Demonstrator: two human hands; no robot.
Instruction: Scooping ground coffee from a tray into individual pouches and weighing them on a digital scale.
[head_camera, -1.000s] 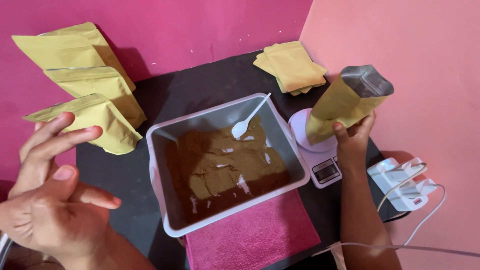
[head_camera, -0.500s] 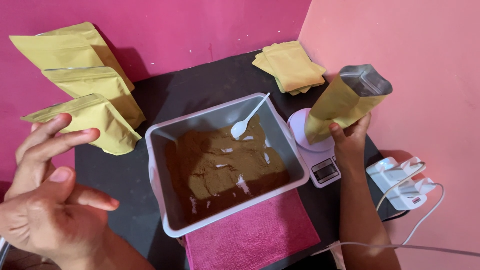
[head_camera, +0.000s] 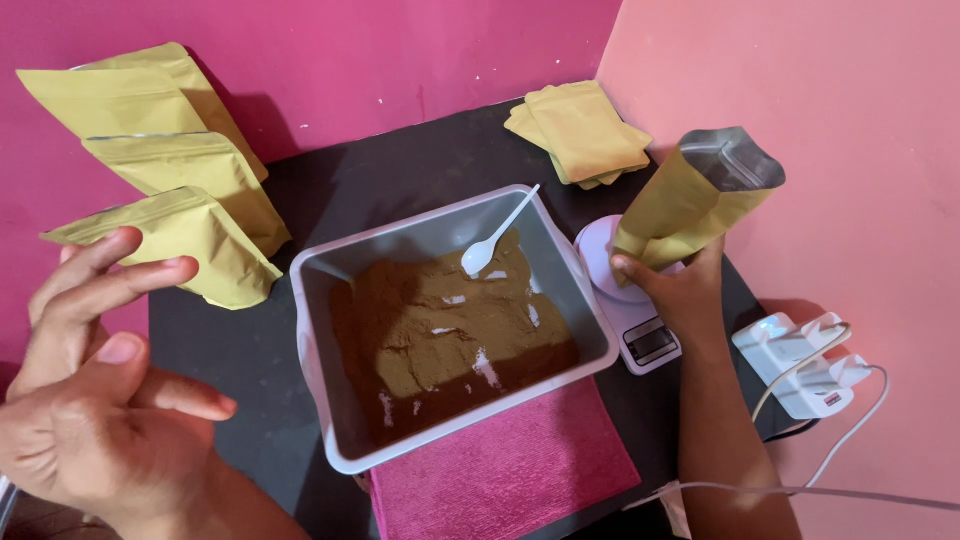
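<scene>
My right hand grips the base of an open yellow stand-up pouch, which rests tilted on a small white kitchen scale. My left hand hovers empty at the lower left, fingers spread, close to the camera and apart from everything. Between the hands stands a white rectangular tub holding brown powder. A white plastic spoon lies in the powder at the tub's far end.
Three filled yellow pouches stand against the pink wall at left. A stack of flat empty pouches lies at the back. A pink cloth lies under the tub's near edge. A white power adapter with cable sits at right.
The view has shifted slightly. Both hands and the pouch stay almost where they were.
</scene>
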